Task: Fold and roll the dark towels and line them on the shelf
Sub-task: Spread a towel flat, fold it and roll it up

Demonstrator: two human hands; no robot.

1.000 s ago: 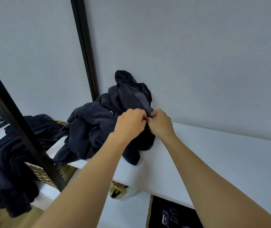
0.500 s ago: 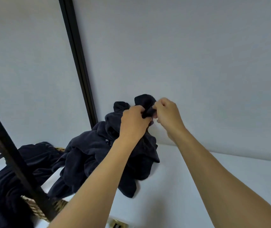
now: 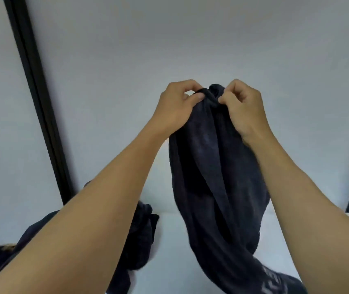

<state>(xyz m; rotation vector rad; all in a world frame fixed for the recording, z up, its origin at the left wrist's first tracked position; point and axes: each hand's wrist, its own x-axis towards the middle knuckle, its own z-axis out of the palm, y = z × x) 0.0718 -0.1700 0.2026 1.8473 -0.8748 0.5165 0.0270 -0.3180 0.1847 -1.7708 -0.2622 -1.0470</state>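
Lower end of the dark towel (image 3: 216, 177) trails onto the white shelf (image 3: 173, 240) at bottom right. The rest hangs bunched from both raised hands. Left hand (image 3: 177, 107) and right hand (image 3: 245, 109) each pinch its top edge, fingers curled, close together. Pile of dark towels (image 3: 141, 236) lies left on the shelf, partly behind the left forearm. Possibly a wicker basket (image 3: 8, 246) far left, blurred. Grey wall (image 3: 169, 49) and black frame (image 3: 37, 102) behind.
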